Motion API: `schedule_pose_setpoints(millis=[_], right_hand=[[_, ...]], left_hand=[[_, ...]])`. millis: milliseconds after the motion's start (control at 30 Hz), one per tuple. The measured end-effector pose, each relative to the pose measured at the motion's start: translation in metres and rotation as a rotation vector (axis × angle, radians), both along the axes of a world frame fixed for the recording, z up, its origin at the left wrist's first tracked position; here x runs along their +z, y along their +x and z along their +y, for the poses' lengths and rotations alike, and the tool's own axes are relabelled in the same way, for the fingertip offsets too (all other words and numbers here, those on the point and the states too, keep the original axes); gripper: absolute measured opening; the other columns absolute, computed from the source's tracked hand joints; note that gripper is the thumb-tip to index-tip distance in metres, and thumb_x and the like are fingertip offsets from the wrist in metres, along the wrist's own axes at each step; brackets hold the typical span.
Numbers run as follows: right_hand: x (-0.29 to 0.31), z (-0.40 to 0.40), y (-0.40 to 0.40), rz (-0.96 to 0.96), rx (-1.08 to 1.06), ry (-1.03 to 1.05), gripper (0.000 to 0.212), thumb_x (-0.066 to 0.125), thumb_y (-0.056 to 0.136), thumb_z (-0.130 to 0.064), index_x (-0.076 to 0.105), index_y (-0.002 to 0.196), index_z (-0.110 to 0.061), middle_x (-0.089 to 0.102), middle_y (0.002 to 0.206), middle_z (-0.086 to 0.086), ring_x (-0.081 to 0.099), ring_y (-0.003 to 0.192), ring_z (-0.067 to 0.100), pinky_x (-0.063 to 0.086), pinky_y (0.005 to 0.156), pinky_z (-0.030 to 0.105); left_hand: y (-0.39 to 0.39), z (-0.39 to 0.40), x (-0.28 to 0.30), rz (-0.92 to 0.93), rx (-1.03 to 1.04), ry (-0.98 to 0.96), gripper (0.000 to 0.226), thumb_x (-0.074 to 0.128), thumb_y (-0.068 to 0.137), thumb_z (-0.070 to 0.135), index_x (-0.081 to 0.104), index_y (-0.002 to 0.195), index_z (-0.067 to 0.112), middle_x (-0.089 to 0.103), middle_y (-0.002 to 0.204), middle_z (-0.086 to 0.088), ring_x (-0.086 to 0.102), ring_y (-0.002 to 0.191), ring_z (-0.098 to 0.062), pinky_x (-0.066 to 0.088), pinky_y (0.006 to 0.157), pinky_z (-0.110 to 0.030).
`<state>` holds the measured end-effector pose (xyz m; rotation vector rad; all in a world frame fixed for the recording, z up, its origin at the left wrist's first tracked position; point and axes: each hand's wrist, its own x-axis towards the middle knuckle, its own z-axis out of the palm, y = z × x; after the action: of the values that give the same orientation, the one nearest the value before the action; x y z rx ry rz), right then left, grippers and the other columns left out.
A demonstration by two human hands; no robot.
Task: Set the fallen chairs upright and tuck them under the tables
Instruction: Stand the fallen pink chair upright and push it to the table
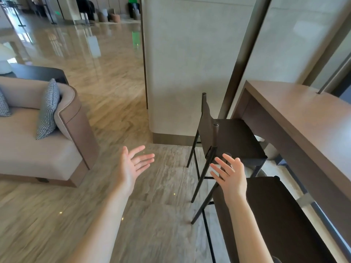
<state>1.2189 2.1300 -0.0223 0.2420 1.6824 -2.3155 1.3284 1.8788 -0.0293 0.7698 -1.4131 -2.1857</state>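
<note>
Two tall dark chairs stand upright beside a long brown table [296,118] on the right. The far chair [233,139] has its seat partly under the table's end, its backrest toward me. The near chair [275,211] stands closer, its seat edge reaching under the tabletop. My right hand [230,174] hovers with fingers spread, just in front of the far chair's near backrest post, holding nothing. My left hand [135,165] is out over the floor, palm turned inward, fingers straight, apart from both chairs.
A beige sofa [47,149] with checked cushions [48,109] stands on the left. A pale pillar [182,69] rises behind the far chair. Polished stone floor [106,76] stretches away into a lobby with distant furniture.
</note>
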Motion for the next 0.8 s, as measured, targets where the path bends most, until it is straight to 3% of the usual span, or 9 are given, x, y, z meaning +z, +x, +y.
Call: schedule_pose_setpoints(millis=[200, 433, 533, 800], right_hand=[[-0.012, 0.000, 0.000, -0.063, -0.012, 0.003, 0.033, 0.038, 0.101, -0.042, 0.064, 0.112, -0.022, 0.070, 0.112, 0.006, 0.069, 0.100, 0.028, 0.055, 0.086, 0.042], [-0.016, -0.051, -0.018, -0.064, 0.038, 0.008, 0.037, 0.038, 0.101, -0.043, 0.062, 0.117, -0.021, 0.070, 0.113, 0.006, 0.067, 0.103, 0.030, 0.052, 0.092, 0.047], [-0.009, -0.093, -0.035, -0.051, 0.072, 0.006, 0.042, 0.037, 0.101, -0.043, 0.060, 0.124, -0.017, 0.069, 0.114, 0.007, 0.067, 0.102, 0.029, 0.053, 0.091, 0.045], [0.017, -0.253, -0.058, -0.001, 0.295, -0.030, 0.040, 0.035, 0.102, -0.040, 0.064, 0.115, -0.016, 0.070, 0.113, 0.011, 0.068, 0.102, 0.033, 0.050, 0.095, 0.049]], left_hand=[[0.000, 0.001, -0.011, -0.014, -0.018, 0.002, 0.064, 0.014, 0.102, 0.052, 0.057, 0.124, 0.010, 0.070, 0.104, -0.022, 0.066, 0.103, -0.034, 0.045, 0.100, -0.047], [-0.005, -0.044, -0.016, -0.008, 0.037, -0.011, 0.062, 0.016, 0.102, 0.052, 0.060, 0.120, 0.013, 0.070, 0.108, -0.018, 0.066, 0.103, -0.033, 0.048, 0.096, -0.044], [-0.013, -0.080, -0.013, 0.016, 0.074, -0.027, 0.061, 0.018, 0.101, 0.053, 0.058, 0.123, 0.013, 0.068, 0.114, -0.016, 0.066, 0.105, -0.033, 0.048, 0.096, -0.045], [0.016, -0.197, 0.010, 0.061, 0.303, -0.063, 0.059, 0.018, 0.102, 0.050, 0.057, 0.126, 0.013, 0.069, 0.112, -0.016, 0.066, 0.104, -0.031, 0.049, 0.094, -0.043]])
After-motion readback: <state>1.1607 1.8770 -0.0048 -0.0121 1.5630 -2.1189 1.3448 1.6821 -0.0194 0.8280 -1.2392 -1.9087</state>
